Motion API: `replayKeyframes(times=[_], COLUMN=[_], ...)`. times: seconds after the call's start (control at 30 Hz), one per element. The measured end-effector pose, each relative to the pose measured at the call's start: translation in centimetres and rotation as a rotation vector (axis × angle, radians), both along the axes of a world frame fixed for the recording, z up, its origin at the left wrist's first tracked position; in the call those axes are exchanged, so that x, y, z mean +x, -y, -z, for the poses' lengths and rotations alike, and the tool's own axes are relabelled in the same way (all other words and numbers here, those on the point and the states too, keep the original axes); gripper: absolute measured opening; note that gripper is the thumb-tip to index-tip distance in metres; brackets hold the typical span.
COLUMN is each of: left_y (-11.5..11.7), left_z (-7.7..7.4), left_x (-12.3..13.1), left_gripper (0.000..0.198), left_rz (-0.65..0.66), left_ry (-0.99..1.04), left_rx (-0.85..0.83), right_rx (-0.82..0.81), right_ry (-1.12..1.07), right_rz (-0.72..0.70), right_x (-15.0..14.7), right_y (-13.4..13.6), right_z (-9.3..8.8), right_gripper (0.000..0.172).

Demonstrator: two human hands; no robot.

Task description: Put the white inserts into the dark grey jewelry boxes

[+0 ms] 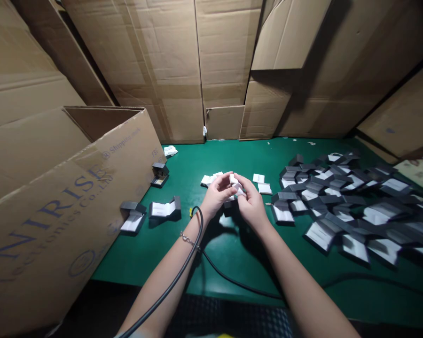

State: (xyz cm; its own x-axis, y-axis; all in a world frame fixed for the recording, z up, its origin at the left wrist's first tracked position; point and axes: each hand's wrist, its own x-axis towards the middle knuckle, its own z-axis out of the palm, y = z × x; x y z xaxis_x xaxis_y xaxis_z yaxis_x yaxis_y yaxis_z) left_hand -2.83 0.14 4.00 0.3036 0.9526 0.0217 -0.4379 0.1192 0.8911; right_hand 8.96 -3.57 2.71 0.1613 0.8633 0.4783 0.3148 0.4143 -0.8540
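My left hand (217, 193) and my right hand (252, 203) meet over the middle of the green table, fingers closed around a small white folded piece (237, 186), which looks like paper or thin card. Fingers cover part of it. Just beneath them is a dark box with a white inside (230, 199), mostly hidden by the hands. Several white folded pieces (207, 180) lie just behind my left hand. Two more, a white folded sheet (258, 178) and a white slip (265, 188), rest to the right of my right hand.
Many open dark boxes (317, 195) with white insides crowd the right side. At left, a few open boxes (164, 209) sit beside a large printed carton (74, 211). A black cable (232, 280) crosses my left forearm and the green table (183, 263). Cardboard walls (162, 61) stand behind.
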Motion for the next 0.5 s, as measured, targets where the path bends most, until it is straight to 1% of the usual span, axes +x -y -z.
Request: replayKeyframes(times=[0.13, 0.23, 0.37, 0.5], left_y=[-0.02, -0.11, -0.34, -0.32], left_z=[-0.44, -0.55, -0.2, -0.19], left_x=[0.0, -0.11, -0.2, -0.23], left_gripper=[0.052, 0.046, 0.047, 0.052], left_rz=[-0.052, -0.083, -0.098, -0.108], left_ry=[-0.063, -0.089, -0.034, 0.06], left_rx=[0.071, 0.074, 0.015, -0.06], right_rx=[0.023, -0.013, -0.045, -0.096], right_ry=[0.024, -0.033, -0.156, -0.215], right_rz=[0.005, 0.0, -0.01, -0.043], right_x=[-0.1, -0.17, -0.23, -0.31], right_y=[0.08, 0.16, 0.32, 0.39], right_z=[0.21, 0.39, 0.36, 0.11], right_gripper=[0.049, 0.051, 0.057, 0.057])
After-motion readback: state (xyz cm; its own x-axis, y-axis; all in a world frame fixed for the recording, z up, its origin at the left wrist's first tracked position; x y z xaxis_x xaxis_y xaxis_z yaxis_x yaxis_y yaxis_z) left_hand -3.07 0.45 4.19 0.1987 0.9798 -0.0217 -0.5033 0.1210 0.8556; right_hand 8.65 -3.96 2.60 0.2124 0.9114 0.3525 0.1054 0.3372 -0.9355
